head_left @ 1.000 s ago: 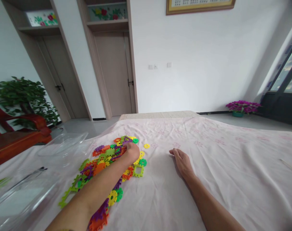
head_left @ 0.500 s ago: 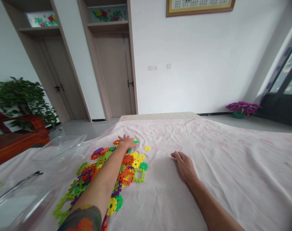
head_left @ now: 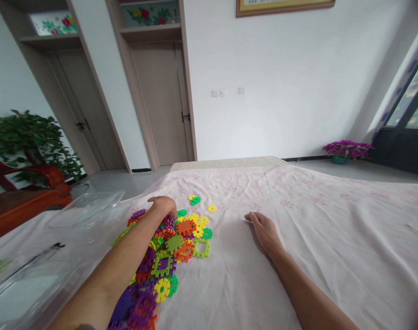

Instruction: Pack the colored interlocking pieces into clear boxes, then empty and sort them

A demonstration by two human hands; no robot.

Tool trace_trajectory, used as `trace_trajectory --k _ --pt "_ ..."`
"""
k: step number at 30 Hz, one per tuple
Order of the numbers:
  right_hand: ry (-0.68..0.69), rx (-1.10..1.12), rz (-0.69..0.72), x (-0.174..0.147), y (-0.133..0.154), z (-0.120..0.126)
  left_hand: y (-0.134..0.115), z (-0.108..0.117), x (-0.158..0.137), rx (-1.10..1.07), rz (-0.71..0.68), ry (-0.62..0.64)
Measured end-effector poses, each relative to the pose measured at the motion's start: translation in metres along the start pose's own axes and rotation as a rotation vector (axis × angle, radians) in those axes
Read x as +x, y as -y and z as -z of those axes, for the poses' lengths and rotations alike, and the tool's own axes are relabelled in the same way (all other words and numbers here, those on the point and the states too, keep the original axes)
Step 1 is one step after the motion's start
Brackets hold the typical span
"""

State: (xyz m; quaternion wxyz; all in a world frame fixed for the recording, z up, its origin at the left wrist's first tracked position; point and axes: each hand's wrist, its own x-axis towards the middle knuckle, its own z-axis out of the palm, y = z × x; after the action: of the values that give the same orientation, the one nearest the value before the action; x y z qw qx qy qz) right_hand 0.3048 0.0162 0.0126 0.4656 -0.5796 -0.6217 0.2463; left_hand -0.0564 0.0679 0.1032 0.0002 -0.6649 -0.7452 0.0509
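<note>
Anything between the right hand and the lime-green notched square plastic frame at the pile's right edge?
Nothing visible: only pale floral cloth lies between the right hand and that lime-green notched square plastic frame. The yellow flower-shaped plastic disc sits farther away, off that line.

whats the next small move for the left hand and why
Perhaps draw the lone yellow disc toward the pile of pieces: it lies apart on the cloth, while the left hand is at the pile's far edge.

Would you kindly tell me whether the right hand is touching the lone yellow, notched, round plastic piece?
Apart: the head view shows pale pink cloth between the right hand and the yellow plastic piece.
</note>
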Motion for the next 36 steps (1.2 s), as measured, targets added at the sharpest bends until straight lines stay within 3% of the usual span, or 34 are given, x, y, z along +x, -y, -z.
trace_trajectory --k 3,5,9,13,20,26,30,36 --pt "0.002 -0.004 -0.004 0.000 0.002 0.000 -0.015 0.006 0.004 0.047 0.046 0.055" --pt "0.007 -0.003 -0.008 0.001 0.002 0.000 -0.035 0.005 0.008 0.035 -0.018 0.036" --pt "0.019 -0.013 -0.018 0.001 0.000 -0.001 -0.079 -0.012 0.016 -0.020 -0.207 0.031" --pt "0.025 -0.019 -0.007 0.001 -0.003 0.000 -0.096 -0.033 0.017 -0.019 -0.217 0.137" --pt "0.066 -0.083 0.062 -0.004 0.003 0.001 -0.055 -0.029 -0.015 0.072 -0.141 0.212" --pt "0.214 -0.226 0.297 -0.008 0.004 -0.010 -0.016 -0.014 -0.072 0.120 -0.140 0.136" --pt "0.416 -0.356 0.386 -0.007 0.018 -0.035 -0.003 -0.014 -0.111 0.127 -0.153 0.035" --pt "0.649 -0.428 0.421 0.007 0.069 -0.100 0.003 -0.022 -0.157 0.072 -0.159 -0.126"
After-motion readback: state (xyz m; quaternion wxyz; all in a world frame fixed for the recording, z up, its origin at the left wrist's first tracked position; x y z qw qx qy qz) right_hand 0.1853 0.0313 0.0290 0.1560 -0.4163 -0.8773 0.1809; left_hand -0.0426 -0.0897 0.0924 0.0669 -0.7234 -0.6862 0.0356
